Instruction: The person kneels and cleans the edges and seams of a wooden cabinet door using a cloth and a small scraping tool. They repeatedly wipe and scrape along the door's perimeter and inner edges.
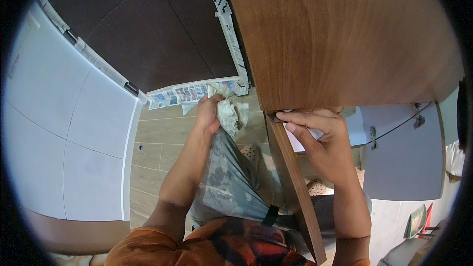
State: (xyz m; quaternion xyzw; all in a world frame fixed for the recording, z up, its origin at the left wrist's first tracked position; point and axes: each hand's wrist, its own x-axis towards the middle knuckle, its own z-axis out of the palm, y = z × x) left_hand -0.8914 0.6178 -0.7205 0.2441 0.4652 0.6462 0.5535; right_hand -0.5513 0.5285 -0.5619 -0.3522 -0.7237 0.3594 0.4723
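My left hand (209, 112) is closed around a crumpled, pale cloth (229, 116), held above my left knee near the newspaper-edged dark panel. On the other side, my right hand (322, 130) pinches a small dark, flat piece (277, 117) between thumb and fingertips. That piece sits at the corner where the large brown wooden panel (340, 39) meets the narrow edge of a wooden door or board (298, 187). Its exact kind is too small to make out. The board stands between my legs and runs toward my body.
A dark brown panel (148, 29) is bordered by taped newspaper (185, 93). White panelling (93, 123) stands at the left. A grey cabinet door (404, 157) with metal hinges hangs open at the right. Beyond it are a green dustpan (416, 220) and pale floor tiles.
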